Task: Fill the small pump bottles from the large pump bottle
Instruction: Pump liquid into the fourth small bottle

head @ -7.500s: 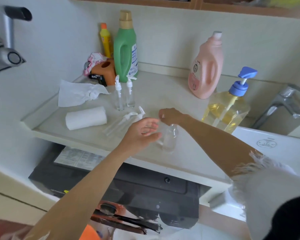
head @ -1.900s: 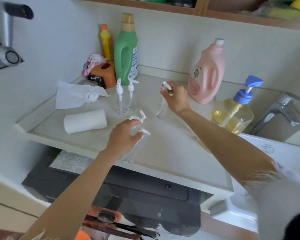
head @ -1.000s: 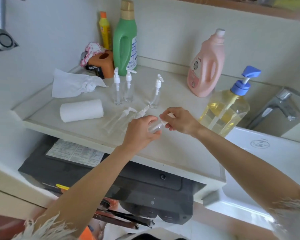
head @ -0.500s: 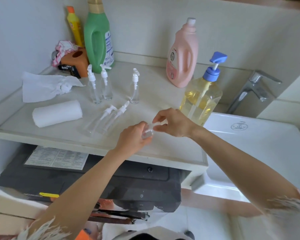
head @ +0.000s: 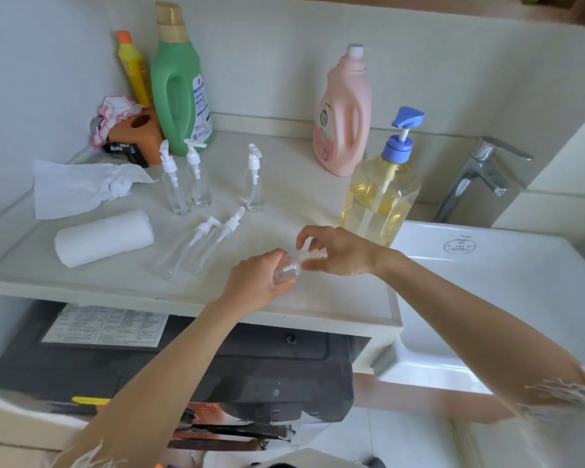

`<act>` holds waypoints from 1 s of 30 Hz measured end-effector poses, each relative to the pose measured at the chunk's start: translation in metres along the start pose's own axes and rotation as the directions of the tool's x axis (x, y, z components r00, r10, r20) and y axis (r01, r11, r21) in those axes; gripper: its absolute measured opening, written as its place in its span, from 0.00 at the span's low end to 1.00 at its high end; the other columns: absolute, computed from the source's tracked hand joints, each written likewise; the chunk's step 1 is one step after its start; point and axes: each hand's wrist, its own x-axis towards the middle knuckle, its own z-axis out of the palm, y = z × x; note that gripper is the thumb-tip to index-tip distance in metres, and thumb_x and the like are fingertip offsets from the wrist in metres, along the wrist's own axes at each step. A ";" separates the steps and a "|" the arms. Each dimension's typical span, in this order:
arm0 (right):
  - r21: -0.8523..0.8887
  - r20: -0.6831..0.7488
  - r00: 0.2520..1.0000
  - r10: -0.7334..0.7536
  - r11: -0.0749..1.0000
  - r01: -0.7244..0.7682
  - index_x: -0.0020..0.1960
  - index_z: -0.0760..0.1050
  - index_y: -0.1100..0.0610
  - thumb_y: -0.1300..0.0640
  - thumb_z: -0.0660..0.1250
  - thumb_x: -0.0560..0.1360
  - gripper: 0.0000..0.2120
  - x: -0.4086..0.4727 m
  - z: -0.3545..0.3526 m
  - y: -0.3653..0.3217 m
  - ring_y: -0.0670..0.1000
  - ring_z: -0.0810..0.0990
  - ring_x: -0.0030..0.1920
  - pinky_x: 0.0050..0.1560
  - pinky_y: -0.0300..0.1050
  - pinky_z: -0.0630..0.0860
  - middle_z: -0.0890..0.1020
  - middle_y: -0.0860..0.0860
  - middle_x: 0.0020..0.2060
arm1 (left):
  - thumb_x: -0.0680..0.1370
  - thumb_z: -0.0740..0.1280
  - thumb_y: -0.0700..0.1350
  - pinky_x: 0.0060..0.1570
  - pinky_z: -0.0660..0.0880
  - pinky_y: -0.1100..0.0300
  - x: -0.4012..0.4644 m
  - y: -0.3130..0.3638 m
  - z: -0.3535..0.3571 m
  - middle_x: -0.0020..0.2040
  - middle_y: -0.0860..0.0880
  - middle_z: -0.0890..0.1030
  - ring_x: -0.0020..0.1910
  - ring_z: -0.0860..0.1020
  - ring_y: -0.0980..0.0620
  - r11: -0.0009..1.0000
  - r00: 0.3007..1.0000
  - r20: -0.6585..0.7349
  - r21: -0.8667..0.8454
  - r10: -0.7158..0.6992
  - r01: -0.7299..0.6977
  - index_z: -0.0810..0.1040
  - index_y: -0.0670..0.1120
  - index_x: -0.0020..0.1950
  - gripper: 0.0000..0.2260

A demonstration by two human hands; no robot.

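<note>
My left hand (head: 259,283) grips a small clear pump bottle (head: 286,272) above the counter's front part. My right hand (head: 338,251) pinches that bottle's white pump head (head: 307,256). Three small clear pump bottles stand upright behind: two side by side (head: 183,184) and one (head: 254,184) to their right. Two more small bottles (head: 200,246) lie flat in the middle of the counter. The large pump bottle (head: 382,190), with yellow liquid and a blue pump, stands at the counter's right edge, just behind my right hand.
A pink detergent bottle (head: 343,116), a green one (head: 179,82) and a yellow one (head: 132,69) stand along the back wall. A paper roll (head: 103,238) and a crumpled tissue (head: 81,187) lie at the left. A white sink (head: 487,285) with a faucet (head: 480,173) is at the right.
My right hand set one small bottle upright at the back, then came to the bottle that my left hand picked up. Both hands now hold it nearer the front edge.
</note>
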 end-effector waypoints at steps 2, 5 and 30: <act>0.002 -0.017 1.000 0.005 1.000 -0.005 0.56 0.70 0.45 0.46 0.68 0.75 0.12 -0.001 0.000 0.002 0.47 0.77 0.46 0.47 0.40 0.70 0.79 0.48 0.46 | 0.75 0.68 0.54 0.42 0.70 0.60 0.000 -0.001 -0.001 0.44 0.59 0.75 0.42 0.76 0.55 1.000 1.000 -0.010 -0.019 -0.024 0.024 0.73 0.49 0.58 0.15; 0.098 -0.019 1.000 0.009 0.995 -0.007 0.53 0.75 0.47 0.47 0.65 0.78 0.07 -0.002 0.002 0.006 0.45 0.78 0.46 0.48 0.40 0.70 0.83 0.48 0.41 | 0.75 0.68 0.55 0.42 0.70 0.60 0.000 -0.001 -0.001 0.43 0.59 0.77 0.42 0.76 0.56 1.000 1.000 0.004 -0.028 -0.014 0.014 0.73 0.50 0.58 0.16; 0.292 -0.070 0.991 0.113 0.952 -0.088 0.50 0.82 0.53 0.50 0.71 0.74 0.08 -0.020 0.014 0.022 0.37 0.78 0.43 0.48 0.34 0.71 0.82 0.42 0.40 | 0.73 0.69 0.54 0.42 0.68 0.60 0.000 -0.003 -0.001 0.42 0.59 0.76 0.42 0.74 0.53 0.998 0.996 0.066 0.010 0.058 -0.059 0.74 0.52 0.59 0.16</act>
